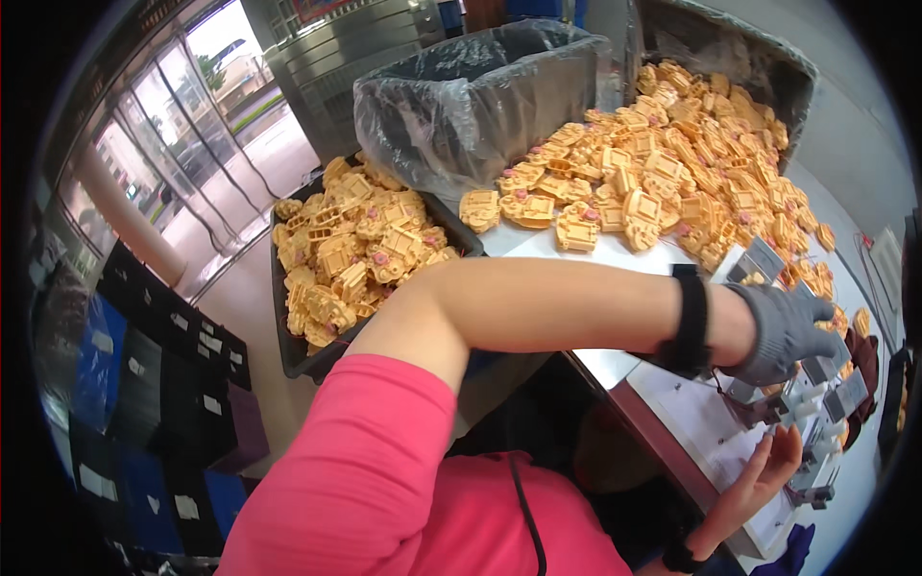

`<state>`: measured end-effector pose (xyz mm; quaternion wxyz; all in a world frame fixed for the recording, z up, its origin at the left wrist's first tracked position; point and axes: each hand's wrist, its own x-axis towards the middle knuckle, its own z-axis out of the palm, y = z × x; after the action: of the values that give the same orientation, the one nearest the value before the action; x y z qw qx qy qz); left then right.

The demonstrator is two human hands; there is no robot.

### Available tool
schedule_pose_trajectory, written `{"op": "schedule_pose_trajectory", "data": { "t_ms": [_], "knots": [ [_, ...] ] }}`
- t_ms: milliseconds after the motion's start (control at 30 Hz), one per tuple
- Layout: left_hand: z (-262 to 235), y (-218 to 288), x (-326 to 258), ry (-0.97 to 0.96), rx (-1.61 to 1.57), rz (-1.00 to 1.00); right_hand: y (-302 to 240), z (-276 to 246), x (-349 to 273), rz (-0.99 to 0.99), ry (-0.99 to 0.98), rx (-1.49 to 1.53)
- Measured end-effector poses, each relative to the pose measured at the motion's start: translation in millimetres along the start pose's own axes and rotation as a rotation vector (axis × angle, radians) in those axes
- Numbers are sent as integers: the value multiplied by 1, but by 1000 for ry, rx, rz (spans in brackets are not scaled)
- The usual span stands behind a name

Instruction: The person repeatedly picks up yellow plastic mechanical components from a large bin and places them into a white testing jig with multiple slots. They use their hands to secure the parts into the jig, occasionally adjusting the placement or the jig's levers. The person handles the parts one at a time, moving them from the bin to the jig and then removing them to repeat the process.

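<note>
Reaching rightward, the gloved left hand (783,331) rests spread over grey fixtures (816,384); right hand (759,475) open, empty. Black tray (288,346) holds orange parts (351,250).

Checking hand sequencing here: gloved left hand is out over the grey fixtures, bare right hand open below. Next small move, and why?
Probably lower the gloved left hand onto the grey fixtures it hovers over. The bare right hand waits open and empty beside them, and the yellow parts lie farther back on the table.
</note>
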<state>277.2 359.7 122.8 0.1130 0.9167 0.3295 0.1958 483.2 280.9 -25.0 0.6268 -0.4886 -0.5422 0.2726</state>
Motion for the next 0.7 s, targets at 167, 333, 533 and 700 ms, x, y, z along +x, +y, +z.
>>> {"op": "schedule_pose_trajectory", "data": {
  "t_ms": [167,333,533,700],
  "knots": [
    [-4,-22,-91,371,-200,-52,-14,-8,2,-73,-241,-514],
    [62,-59,-163,466,-256,-338,-44,5,8,-254,-500,-772],
    [123,-74,-158,451,-455,-503,-56,7,9,-172,-557,-763],
    [138,-71,-157,594,-294,-447,-54,4,11,-131,-582,-743]
  ]
}}
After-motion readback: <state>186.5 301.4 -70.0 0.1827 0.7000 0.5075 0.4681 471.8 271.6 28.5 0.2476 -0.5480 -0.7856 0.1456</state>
